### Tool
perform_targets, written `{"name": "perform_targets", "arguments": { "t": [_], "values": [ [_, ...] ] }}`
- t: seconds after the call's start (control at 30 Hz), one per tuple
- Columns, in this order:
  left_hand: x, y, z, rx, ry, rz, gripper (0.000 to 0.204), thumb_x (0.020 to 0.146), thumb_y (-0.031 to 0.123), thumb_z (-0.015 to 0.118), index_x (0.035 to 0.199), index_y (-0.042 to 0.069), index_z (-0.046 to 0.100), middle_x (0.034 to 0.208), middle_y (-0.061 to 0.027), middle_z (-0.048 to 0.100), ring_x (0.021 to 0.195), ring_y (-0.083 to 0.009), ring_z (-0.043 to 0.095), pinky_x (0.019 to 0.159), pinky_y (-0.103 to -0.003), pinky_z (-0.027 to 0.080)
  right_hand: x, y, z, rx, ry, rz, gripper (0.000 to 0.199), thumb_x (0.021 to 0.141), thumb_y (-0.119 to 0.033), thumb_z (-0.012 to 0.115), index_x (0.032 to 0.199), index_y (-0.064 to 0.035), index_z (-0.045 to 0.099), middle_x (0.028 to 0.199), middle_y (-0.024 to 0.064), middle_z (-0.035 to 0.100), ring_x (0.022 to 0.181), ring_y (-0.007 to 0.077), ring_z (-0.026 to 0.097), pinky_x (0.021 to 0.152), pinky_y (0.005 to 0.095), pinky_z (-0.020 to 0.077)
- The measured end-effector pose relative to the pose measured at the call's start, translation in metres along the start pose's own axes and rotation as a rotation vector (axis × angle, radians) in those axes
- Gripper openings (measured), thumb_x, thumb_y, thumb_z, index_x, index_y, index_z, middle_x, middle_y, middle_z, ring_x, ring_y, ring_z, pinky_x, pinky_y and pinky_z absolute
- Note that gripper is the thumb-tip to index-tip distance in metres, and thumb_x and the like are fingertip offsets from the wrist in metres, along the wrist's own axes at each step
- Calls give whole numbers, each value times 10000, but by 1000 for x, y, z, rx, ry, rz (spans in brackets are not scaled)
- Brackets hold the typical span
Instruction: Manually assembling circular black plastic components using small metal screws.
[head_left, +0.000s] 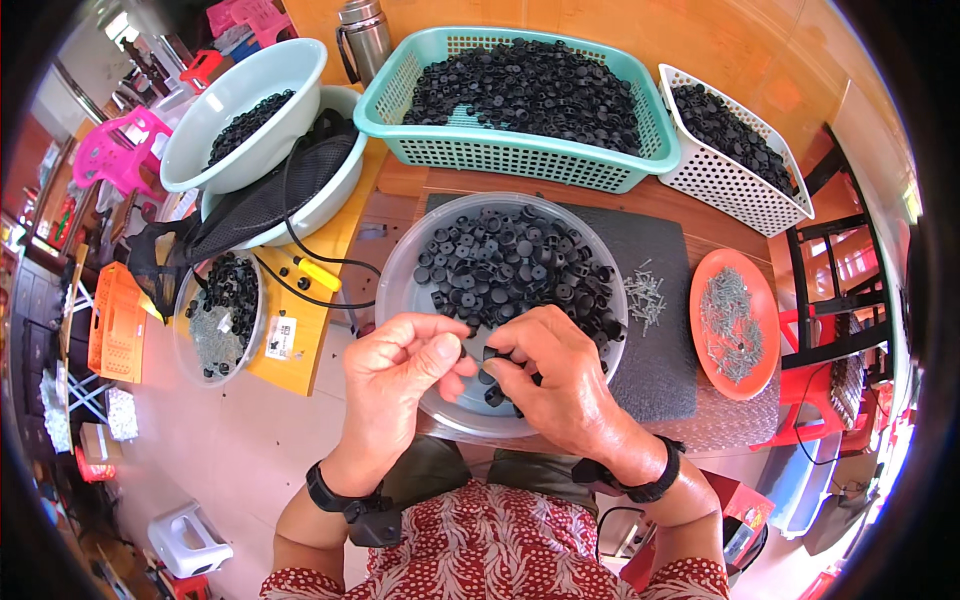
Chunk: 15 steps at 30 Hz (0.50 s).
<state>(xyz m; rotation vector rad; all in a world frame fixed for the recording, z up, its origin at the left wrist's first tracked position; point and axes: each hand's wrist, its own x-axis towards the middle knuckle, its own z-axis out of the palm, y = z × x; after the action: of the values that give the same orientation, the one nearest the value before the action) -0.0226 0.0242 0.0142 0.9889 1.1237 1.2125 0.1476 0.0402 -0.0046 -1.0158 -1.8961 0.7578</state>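
**A:** so what's going on at centre frame? both hands are hovering over that clear round bowl (pixel 400 290), right?

**B:** yep. The right hand (pixel 560 385) is pinching a small black plastic cap (pixel 491 353) at its fingertips, grip clenched on it just above the bowl's near rim. The left hand (pixel 400 365) is curling thumb against fingers like it's holding something tiny, but I can't tell what, or if there's anything in there at all.

**A:** how far along, you think?

**B:** my guess, lots left. The bowl's still heaped with loose black caps (pixel 515 265), and the teal basket (pixel 520 155) and white basket (pixel 745 195) at the top are sitting full of black parts too. Screws are waiting on the orange plate (pixel 715 360) at the right, plus a loose screw pile (pixel 645 295) on the dark mat (pixel 660 370).

**A:** any labels?

**B:** just a small white rectangular tag (pixel 281 338) lying on the yellow counter (pixel 300 365), left of the bowl.
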Motion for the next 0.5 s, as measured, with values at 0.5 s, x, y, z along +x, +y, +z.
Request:
{"name": "perform_targets", "arguments": {
  "t": [0.5],
  "values": [
    [-8,-2,18,-280,-85,-90,226,855,138,603,971,-56,595,823,-123,636,659,-181,629,583,-270,498,0,-20,-9,89,159,-70,192,676,34,647,853,-23,601,775,103,579,725,279,547,638,344,448]
  ]
}}
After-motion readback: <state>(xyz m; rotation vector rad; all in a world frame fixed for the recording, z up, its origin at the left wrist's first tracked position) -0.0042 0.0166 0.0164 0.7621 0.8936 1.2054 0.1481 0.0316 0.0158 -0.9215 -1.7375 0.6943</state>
